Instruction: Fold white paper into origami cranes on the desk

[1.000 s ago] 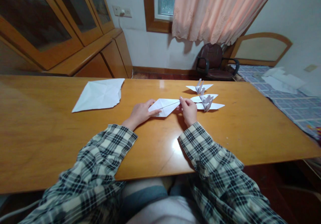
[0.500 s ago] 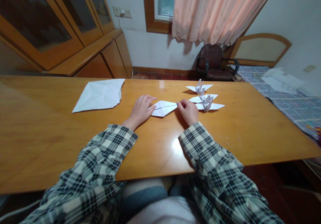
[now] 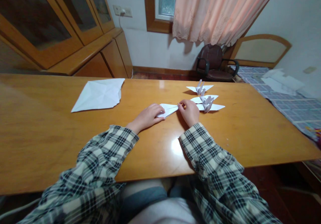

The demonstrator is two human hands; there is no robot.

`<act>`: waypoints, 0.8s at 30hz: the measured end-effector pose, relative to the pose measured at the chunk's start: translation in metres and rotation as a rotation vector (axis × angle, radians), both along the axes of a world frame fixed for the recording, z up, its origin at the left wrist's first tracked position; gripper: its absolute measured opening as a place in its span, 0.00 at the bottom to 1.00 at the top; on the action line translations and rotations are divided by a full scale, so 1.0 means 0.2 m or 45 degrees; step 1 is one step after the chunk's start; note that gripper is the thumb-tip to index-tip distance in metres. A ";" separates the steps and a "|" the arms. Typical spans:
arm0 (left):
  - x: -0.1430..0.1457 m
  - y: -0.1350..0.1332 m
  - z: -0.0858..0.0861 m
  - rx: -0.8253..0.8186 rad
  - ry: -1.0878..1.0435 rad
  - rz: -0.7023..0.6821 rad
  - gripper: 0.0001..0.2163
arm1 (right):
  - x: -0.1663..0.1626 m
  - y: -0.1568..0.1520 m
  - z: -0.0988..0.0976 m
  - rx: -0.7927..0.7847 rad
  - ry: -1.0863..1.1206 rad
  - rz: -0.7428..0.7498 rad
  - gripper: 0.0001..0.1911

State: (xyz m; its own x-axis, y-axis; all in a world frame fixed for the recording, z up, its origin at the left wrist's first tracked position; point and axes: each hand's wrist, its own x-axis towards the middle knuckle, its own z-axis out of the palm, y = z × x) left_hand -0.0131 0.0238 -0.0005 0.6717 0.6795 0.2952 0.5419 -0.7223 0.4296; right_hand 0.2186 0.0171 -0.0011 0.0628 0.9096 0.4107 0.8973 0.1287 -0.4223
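A white, partly folded paper (image 3: 169, 109) lies on the wooden table (image 3: 50, 140) between my hands. My left hand (image 3: 148, 116) lies palm down on the paper's left part, fingers pressed flat and covering much of it. My right hand (image 3: 190, 111) pinches the paper's pointed right tip between thumb and fingers. Both arms wear plaid sleeves. Two finished white paper cranes sit just beyond my right hand: the nearer crane (image 3: 207, 103) almost touches it, and the farther crane (image 3: 200, 88) sits behind it.
A creased, unfolded white sheet (image 3: 99, 94) lies at the table's far left. Beyond the table stand a dark office chair (image 3: 213, 61), wooden cabinets (image 3: 62, 29) and a pink curtain (image 3: 215, 9). A bed with a checked cover and papers (image 3: 283, 83) is at the right.
My left hand slid right over the folded paper, covering more of it. The visible paper has become narrower. My right hand stayed at the tip.
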 end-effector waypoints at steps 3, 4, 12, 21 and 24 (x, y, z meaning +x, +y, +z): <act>0.00 0.00 0.00 -0.005 0.005 0.005 0.10 | -0.01 0.00 0.01 0.141 -0.002 0.136 0.10; 0.00 0.01 -0.01 -0.004 0.007 0.011 0.10 | -0.01 -0.01 0.01 0.150 0.000 0.206 0.10; -0.01 0.02 -0.04 0.003 -0.023 -0.003 0.09 | -0.09 -0.04 0.01 -0.095 0.124 0.744 0.10; -0.01 0.01 -0.01 0.054 0.036 -0.015 0.10 | -0.06 -0.03 0.00 -0.208 0.082 0.830 0.11; -0.01 0.01 -0.01 0.079 0.068 -0.006 0.11 | -0.06 -0.03 0.00 -0.227 0.087 0.819 0.09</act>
State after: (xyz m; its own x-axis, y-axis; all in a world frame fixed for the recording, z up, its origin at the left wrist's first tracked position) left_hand -0.0152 0.0260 -0.0020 0.6908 0.6576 0.3006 0.5591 -0.7494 0.3546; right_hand 0.2060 0.0108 -0.0007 -0.4937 0.8282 0.2653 0.6359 0.5519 -0.5395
